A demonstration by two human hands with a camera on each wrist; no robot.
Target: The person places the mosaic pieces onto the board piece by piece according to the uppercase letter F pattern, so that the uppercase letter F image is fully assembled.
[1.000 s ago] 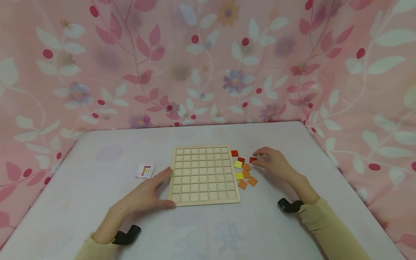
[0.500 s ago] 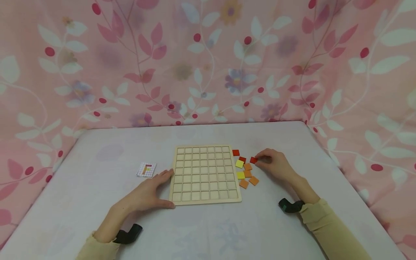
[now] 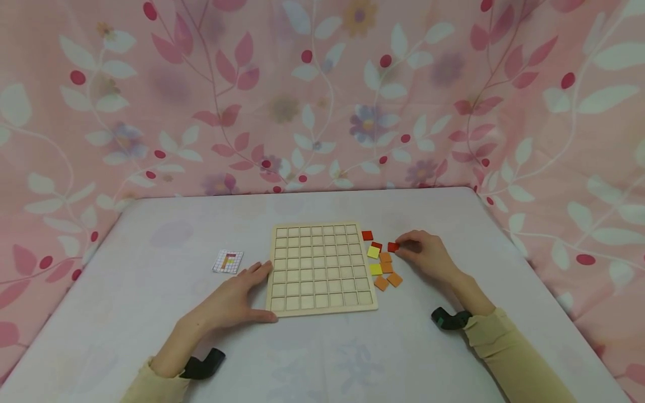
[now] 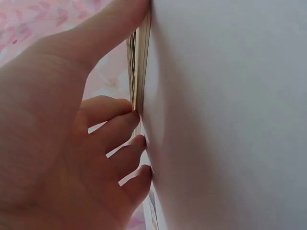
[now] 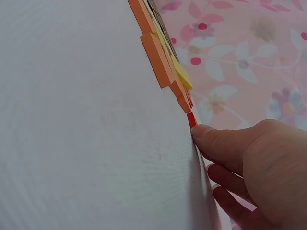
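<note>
A square wooden grid board [image 3: 322,312] lies in the middle of the table in the head view. My left hand [image 3: 229,299] rests at its left side, thumb at the near corner and fingers spread along the edge. In the left wrist view, the fingertips of the left hand [image 4: 96,139] touch the board's side [image 4: 142,62]. On the right, my right hand [image 3: 428,254] pinches a red tile [image 3: 392,247] by its right edge, low at the table. The right wrist view has the thumb on that red tile [image 5: 191,119]; the index fingertip is hidden.
Between board and right hand lie loose tiles: a red tile [image 3: 367,235], a yellow tile [image 3: 373,252], an orange tile [image 3: 395,279] and several others, some overlapping. A small pattern card [image 3: 228,262] lies left of the board. Floral cloth [image 3: 322,101] hangs behind the table.
My right thumb and index finger have closed on the red tile's right edge. The board has slid slightly right with my left hand, and nearby tiles have shifted a little with it.
</note>
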